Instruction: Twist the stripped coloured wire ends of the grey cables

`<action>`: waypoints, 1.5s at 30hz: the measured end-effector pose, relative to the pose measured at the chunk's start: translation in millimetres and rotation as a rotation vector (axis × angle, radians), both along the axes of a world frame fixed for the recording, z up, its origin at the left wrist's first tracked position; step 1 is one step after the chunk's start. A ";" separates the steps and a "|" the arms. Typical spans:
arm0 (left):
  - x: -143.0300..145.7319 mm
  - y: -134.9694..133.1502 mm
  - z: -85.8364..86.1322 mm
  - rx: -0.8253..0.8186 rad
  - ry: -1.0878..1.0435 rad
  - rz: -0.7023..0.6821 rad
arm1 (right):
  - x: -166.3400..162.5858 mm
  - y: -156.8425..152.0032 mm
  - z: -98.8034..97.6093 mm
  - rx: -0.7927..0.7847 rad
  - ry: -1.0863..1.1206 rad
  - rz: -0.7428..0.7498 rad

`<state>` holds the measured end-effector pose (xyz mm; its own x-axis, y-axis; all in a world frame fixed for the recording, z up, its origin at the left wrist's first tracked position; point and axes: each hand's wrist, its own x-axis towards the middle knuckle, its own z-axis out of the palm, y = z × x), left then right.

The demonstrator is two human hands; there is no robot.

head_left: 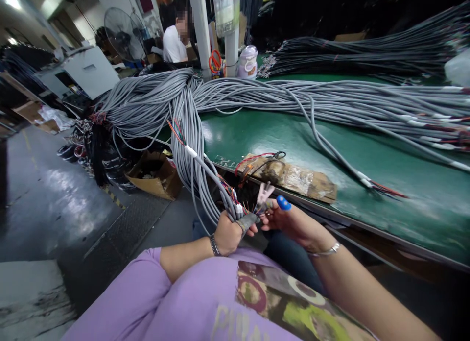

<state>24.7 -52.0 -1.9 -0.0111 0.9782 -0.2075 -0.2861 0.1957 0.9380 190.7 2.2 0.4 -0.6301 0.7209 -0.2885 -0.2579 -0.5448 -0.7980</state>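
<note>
Beside the table (249,130), the left hand (228,233) clamps cables (187,135) slanting down to its fingers. Just right of their wires (247,207), the right hand (292,221) has an unclear grip.

Smooth plastic-looking grey cables (188,110), a glossy green tabletop (422,208) and a rough wood-like board (321,185).

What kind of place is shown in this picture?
Probably a cable workshop or factory: long grey cables lie in thick bundles along a green workbench, and dark cables are piled behind them.
</note>
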 end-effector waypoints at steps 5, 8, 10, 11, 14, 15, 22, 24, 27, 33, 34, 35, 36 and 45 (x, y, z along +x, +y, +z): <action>-4.2 -3.3 -8.1 0.040 0.043 -0.083 | 6.8 0.3 14.0 0.179 -0.263 0.047; -5.8 -4.5 -10.0 0.032 0.049 -0.099 | 3.2 3.0 22.2 0.286 -0.348 0.066; -7.1 -5.0 -8.9 0.024 0.068 -0.110 | 0.4 4.8 26.0 0.366 -0.376 0.075; -7.9 -5.2 -7.4 0.018 0.078 -0.121 | -0.9 5.5 27.4 0.408 -0.385 0.085; -10.0 -5.2 0.3 -0.015 0.112 -0.181 | -5.1 5.7 29.8 0.486 -0.370 0.158; -10.6 -5.1 3.8 -0.026 0.122 -0.215 | -6.7 5.4 30.0 0.490 -0.361 0.181; -11.7 -4.6 15.3 -0.072 0.124 -0.320 | -14.1 -1.1 27.4 0.483 -0.383 0.154; -11.2 -4.6 12.2 -0.056 0.097 -0.273 | -13.1 -3.7 26.1 0.486 -0.416 0.099; -10.4 -4.5 6.9 -0.046 0.048 -0.205 | -10.9 -7.8 22.6 0.515 -0.481 -0.019; -9.6 -4.4 0.5 -0.027 0.029 -0.165 | -11.4 -13.9 14.4 0.472 -0.478 -0.129; -9.6 -4.4 0.2 -0.028 0.032 -0.167 | -11.5 -13.8 12.9 0.449 -0.447 -0.124; -9.7 -4.3 0.2 -0.029 0.033 -0.169 | -11.5 -13.2 11.3 0.421 -0.410 -0.115; -9.7 -4.3 0.4 -0.032 0.034 -0.169 | -11.2 -12.2 9.5 0.386 -0.369 -0.111; -9.4 -3.9 4.8 -0.041 0.039 -0.186 | -1.3 -2.6 0.0 0.038 -0.083 -0.055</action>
<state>15.3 -55.9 2.8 0.1604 0.9548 -0.2503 -0.2049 0.2802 0.9378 189.4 -0.4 0.5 -0.5643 0.7653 -0.3097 -0.2187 -0.5003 -0.8378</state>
